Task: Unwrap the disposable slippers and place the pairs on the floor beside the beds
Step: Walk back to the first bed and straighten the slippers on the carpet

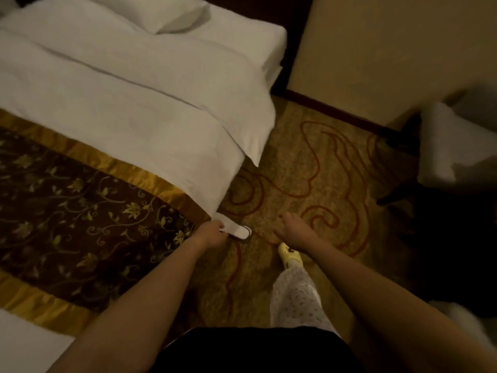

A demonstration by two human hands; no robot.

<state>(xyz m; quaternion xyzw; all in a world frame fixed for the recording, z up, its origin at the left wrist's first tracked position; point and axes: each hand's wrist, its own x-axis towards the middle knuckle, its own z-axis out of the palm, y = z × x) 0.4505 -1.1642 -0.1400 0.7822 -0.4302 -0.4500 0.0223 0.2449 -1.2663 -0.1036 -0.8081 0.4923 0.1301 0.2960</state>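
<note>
Slipper held low at the bed corner.

Left hand grips a white slipper at one end, just beside the bed near its brown-and-gold runner, above the patterned carpet. Right hand hangs empty, fingers loosely spread. A foot in a yellow clog stands below it. No wrapper or packet can be made out.

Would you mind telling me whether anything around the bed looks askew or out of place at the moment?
Nothing looks damaged or spilled. The white duvet has one corner hanging in a point off the bed's side, slightly untidy. The left hand holds white slippers beside the bed runner; the right hand is empty over the carpet.
</note>
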